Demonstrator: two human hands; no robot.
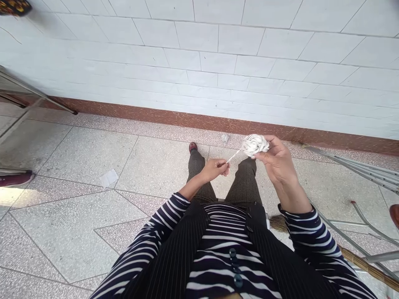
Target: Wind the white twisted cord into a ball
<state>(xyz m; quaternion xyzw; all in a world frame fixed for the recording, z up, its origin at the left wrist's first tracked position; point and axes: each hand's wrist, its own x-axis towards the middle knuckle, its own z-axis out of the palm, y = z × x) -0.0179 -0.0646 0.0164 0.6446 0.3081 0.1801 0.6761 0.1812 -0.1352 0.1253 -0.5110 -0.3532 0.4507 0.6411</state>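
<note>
My right hand (276, 160) grips a white ball of cord (254, 145) between thumb and fingers, held out in front of me above the floor. A short length of white cord (234, 156) runs from the ball down to my left hand (217, 168), whose thumb and fingers pinch it. Below and beyond the hands, a small pale round thing (225, 137) appears near the foot of the wall, with a thin strand near it. Whether that strand joins the cord in my left hand I cannot tell.
A white tiled wall (218, 58) with a red-brown skirting (149, 112) stands ahead. Metal legs (358, 162) and a broom (279, 223) are at right. Another metal frame (37, 93) and a person's shoe (17, 179) are at left. A paper piece (109, 177) lies on the floor.
</note>
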